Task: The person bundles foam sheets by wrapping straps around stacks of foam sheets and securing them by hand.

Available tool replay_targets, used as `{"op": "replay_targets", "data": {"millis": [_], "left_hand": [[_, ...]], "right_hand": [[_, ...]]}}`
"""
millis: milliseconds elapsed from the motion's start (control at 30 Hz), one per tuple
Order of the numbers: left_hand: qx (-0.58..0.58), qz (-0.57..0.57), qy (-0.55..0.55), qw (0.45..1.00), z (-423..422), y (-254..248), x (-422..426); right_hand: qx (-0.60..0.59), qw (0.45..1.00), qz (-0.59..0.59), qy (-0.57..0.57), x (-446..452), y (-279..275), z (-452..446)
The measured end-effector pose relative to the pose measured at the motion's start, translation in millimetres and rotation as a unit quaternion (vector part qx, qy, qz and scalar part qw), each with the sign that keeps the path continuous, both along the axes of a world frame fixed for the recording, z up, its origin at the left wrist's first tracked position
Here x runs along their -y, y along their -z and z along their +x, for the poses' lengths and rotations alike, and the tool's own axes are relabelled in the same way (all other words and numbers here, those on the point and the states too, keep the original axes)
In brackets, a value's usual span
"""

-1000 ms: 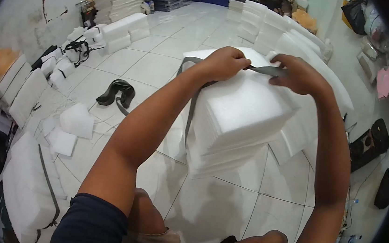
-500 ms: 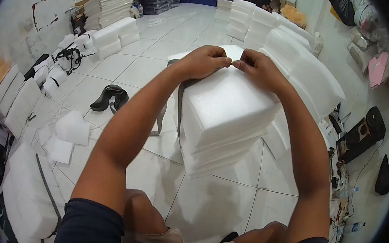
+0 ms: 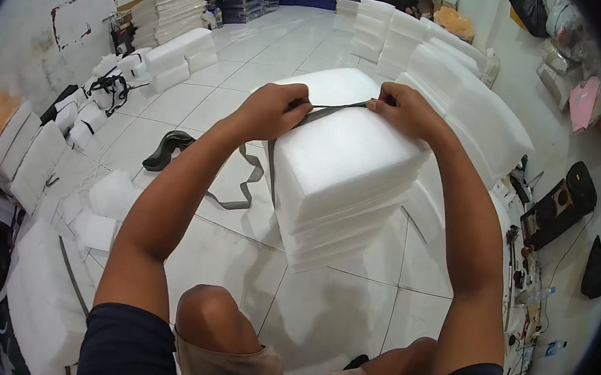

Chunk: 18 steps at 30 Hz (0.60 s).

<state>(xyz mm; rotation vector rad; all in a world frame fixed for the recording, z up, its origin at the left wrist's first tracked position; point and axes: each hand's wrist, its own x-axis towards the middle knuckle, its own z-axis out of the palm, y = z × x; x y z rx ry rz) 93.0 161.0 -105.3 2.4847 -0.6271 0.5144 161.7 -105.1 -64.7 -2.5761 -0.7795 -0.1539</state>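
Observation:
A tall stack of white foam sheets [image 3: 350,156] stands on the floor in front of me. A dark grey strap [image 3: 331,111] runs across its top and down its left side. My left hand [image 3: 277,108] is closed on the strap at the top left of the stack. My right hand [image 3: 403,111] pinches the strap near the top right, and a stretch of it spans between both hands. The strap's loose tail [image 3: 245,198] hangs in folds left of the stack, beneath my left forearm.
More white foam stacks [image 3: 461,94] line the right side. A coil of dark strap [image 3: 167,149] lies on the tiled floor to the left. A strapped foam bundle [image 3: 47,300] is at the lower left. A black case [image 3: 563,205] and small tools lie along the right wall.
My left hand has moved left and slightly down, away from my right hand. The strap now shows stretched between them, and its loose tail hangs more in view.

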Motion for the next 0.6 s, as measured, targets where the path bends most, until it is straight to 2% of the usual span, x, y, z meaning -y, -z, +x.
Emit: {"op": "replay_targets", "data": {"millis": [133, 200, 233, 267, 333, 367, 400, 433, 467, 500, 533, 600], "left_hand": [[-0.085, -0.091, -0.024, 0.992, -5, 0, -6], [-0.193, -0.173, -0.005, 0.966, -2, -11, -9], [-0.243, -0.17, -0.025, 0.955, 0, -18, -12], [-0.238, -0.168, -0.026, 0.956, 1, -25, -14], [-0.394, -0.258, -0.064, 0.88, -3, -49, -4], [-0.425, -0.355, -0.036, 0.832, -3, -50, 11], [-0.44, -0.395, -0.002, 0.807, -11, -58, 31], [-0.433, -0.397, 0.039, 0.808, -15, -61, 47], [-0.431, -0.399, 0.079, 0.806, -23, -60, 62], [-0.393, -0.39, 0.064, 0.83, -38, -62, 80], [-0.396, -0.385, 0.072, 0.83, -41, -56, 83], [-0.382, -0.406, 0.156, 0.815, -33, -46, 77]], "right_hand": [[-0.015, 1.0, 0.015, -0.007, -2, -1, -10], [0.038, 0.998, 0.033, -0.042, 0, 5, -20], [0.034, 0.999, 0.014, -0.031, -3, -1, -38], [0.041, 0.998, 0.01, -0.04, -2, -2, -52], [0.084, 0.996, -0.027, -0.021, -6, 0, -93], [0.153, 0.987, -0.01, -0.048, -11, 8, -110], [0.167, 0.985, -0.019, -0.038, -21, 12, -129], [0.2, 0.975, -0.003, -0.101, -30, 12, -139], [0.169, 0.98, 0.009, -0.1, -35, 2, -153], [0.151, 0.984, 0.029, -0.086, -29, 0, -149], [0.136, 0.987, 0.05, -0.073, -25, -5, -141], [0.131, 0.989, 0.044, -0.062, -6, -22, -136]]}}
